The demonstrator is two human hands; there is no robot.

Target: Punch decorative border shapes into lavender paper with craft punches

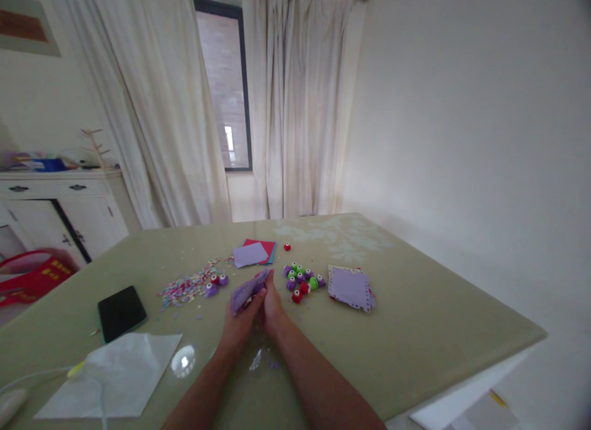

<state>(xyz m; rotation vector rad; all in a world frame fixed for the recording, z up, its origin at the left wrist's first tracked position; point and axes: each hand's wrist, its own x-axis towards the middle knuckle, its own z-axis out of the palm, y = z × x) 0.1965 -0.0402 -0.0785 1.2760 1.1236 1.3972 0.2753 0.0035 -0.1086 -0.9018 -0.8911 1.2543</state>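
My left hand (241, 322) grips a purple card (249, 291) over the table's middle, its thumb lying along the near side. The card is tilted up. Against its right end, my right hand (273, 304) is closed with its fingertips together; whether anything small sits inside is hidden. To the right of my hands lies a cluster of small red, green and purple pieces with eye-like white tops (302, 276). Beyond it is a stack of cards with holes along their edges (349, 288), purple on top. Behind my hands rest plain purple, red and blue sheets (250, 255).
Scattered colourful paper bits (187, 288) lie left of my hands, beside a few eyed pieces (212, 288). A black tablet or phone (122, 313) and a white sheet (124, 371) with a cable occupy the left. One red eyed piece (287, 247) stands farther back.
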